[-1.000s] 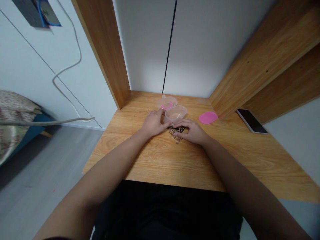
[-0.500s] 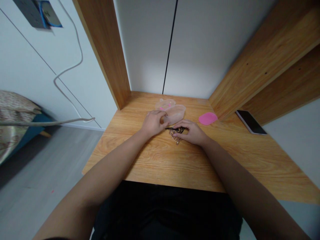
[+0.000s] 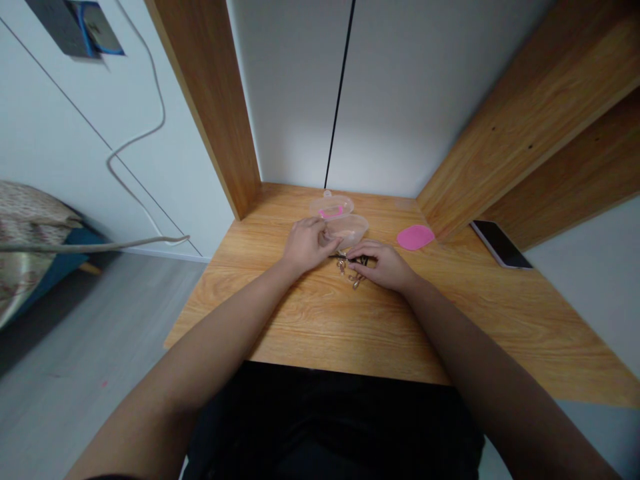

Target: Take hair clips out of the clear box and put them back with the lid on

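Before the clear case [image 3: 350, 230], the right hand [image 3: 386, 265] partly hides a gold chain [image 3: 357, 281]; far left of the case, patterned cloth [image 3: 30, 212] is cut off.

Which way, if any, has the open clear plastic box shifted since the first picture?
Yes: the clear plastic box has moved slightly left, judged against the dark straight wall seam.

That clear plastic case [image 3: 356, 230] sits open just beyond the left hand [image 3: 306, 245], pink in its lid. A black strip [image 3: 339, 257], gold chain [image 3: 341, 268] below it, is pinched in the right hand [image 3: 383, 263].
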Demonstrator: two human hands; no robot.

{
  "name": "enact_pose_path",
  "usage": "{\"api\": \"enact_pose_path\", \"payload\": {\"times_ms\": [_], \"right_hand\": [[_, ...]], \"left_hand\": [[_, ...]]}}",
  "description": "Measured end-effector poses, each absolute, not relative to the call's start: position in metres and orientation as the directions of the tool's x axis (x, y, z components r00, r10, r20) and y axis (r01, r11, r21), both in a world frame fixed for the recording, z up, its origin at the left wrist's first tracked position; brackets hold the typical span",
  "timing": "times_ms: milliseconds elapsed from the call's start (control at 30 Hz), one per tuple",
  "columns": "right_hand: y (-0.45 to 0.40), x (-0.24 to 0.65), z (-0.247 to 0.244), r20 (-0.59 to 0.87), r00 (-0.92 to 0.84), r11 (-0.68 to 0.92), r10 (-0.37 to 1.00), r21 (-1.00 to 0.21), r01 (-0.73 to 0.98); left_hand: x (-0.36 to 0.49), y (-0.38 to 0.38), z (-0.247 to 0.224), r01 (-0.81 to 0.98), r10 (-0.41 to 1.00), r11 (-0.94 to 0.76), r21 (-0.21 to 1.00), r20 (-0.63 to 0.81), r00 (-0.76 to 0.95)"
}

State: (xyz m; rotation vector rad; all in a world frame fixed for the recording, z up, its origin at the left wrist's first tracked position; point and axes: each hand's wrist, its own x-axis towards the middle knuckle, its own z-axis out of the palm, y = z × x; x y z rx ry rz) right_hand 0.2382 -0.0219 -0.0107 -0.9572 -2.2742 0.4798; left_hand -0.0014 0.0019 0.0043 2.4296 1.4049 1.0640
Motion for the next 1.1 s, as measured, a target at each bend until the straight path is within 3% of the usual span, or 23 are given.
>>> {"api": "enact_pose_path", "payload": {"times_ms": [567, 1100], "right_hand": [[-0.0209, 0.2404, -0.0108, 0.428, -0.488, 0.649, 0.760, -0.527, 0.549], [-0.0203, 0.2387, -0.0110, 0.400, -0.562, 0.688, 0.724, -0.470, 0.552]], "left_hand": [[-0.0009, 0.0029, 0.0018, 0.718, 0.809, -0.533, 0.447, 0.518, 0.278], [-0.0019, 0.0025, 0.0021, 0.712, 0.807, -0.541, 0.448, 0.515, 0.289]]}}
